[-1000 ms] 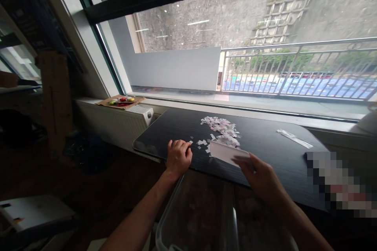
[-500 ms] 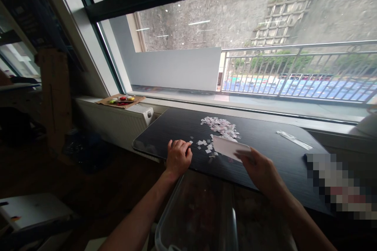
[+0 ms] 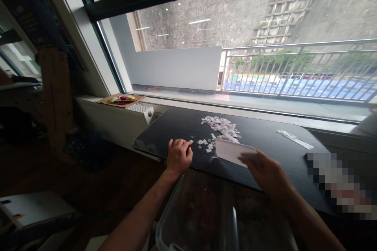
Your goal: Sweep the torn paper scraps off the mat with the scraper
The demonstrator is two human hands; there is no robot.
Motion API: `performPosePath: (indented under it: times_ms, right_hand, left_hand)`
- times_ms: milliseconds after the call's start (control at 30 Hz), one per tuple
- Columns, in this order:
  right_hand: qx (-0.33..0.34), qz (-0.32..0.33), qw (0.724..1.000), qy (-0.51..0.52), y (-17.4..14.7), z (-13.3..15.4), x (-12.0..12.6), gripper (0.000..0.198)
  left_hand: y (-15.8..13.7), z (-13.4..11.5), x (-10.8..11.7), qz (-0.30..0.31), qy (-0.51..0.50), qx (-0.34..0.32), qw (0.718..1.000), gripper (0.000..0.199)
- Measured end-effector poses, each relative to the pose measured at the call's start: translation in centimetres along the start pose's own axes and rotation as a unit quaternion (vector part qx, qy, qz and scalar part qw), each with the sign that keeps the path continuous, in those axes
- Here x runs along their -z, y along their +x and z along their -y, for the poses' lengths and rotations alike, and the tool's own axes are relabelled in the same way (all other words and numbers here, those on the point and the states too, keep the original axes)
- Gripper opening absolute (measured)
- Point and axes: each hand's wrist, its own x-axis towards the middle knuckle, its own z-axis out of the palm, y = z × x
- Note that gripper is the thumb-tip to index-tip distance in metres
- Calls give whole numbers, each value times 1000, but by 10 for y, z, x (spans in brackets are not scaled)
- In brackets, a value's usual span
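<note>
My right hand [image 3: 266,170] grips a thin, pale card [image 3: 231,151] with rounded corners, held tilted at the near side of a heap of small white paper pieces [image 3: 219,125]. Loose pieces [image 3: 202,142] lie scattered left of the card. My left hand [image 3: 179,156] rests at the front edge of the dark table [image 3: 262,129], its fingers curled. One small paper piece lies by its index fingertip; whether anything is inside the fingers is hidden. Below the table edge, between my forearms, stands a clear plastic bin [image 3: 160,231].
Flat whitish strips [image 3: 295,139] lie on the table's right side, near a pixelated object [image 3: 338,184]. Behind the table runs a window sill. A white radiator [image 3: 126,121] with cardboard [image 3: 103,102] and colourful items on top stands to the left.
My right hand and the card have shifted slightly right and towards me, away from the heap. My left hand stays in place.
</note>
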Motion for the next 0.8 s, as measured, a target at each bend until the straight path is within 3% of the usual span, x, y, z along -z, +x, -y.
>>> performPosePath:
  times_ms: [267,567,800]
  right_hand:
    - [6,16,1000,11,-5,3,2,23]
    - [-67,-28,996,-50,-18,-16,31,25]
    - [-81,-60,994,-46,-20,-17,26,32]
  left_hand:
    - [-1,0,0,0,3,0,1000,21]
    - [0,-1,0,-1,4,-1,1000,23]
    - [-1,1,-1,-6,7,-6,1000,22]
